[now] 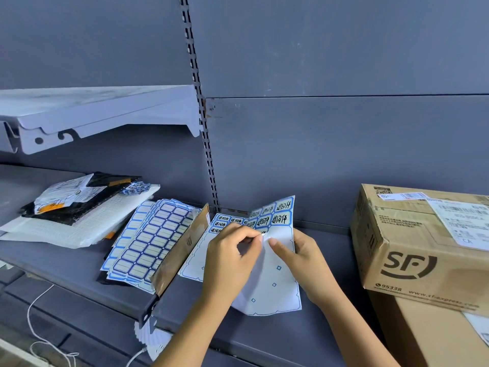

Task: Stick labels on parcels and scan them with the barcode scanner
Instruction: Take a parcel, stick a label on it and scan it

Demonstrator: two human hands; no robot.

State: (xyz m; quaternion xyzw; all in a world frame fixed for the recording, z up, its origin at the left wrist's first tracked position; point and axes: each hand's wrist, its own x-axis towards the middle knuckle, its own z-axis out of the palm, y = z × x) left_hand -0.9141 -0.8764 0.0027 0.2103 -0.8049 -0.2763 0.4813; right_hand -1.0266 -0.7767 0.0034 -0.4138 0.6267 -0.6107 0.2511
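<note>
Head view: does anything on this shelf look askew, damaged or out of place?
Only mild untidiness. The blank label sheets lie fanned out rather than squared. A cardboard piece stands tilted beside them. A crumpled wad of labels sits on the loosely stacked mailer pile. Nothing looks spilled.

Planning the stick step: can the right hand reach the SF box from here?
Probably yes. The SF box sits just right of the right hand, with only bare shelf between them, but that hand holds the label sheet.
</note>
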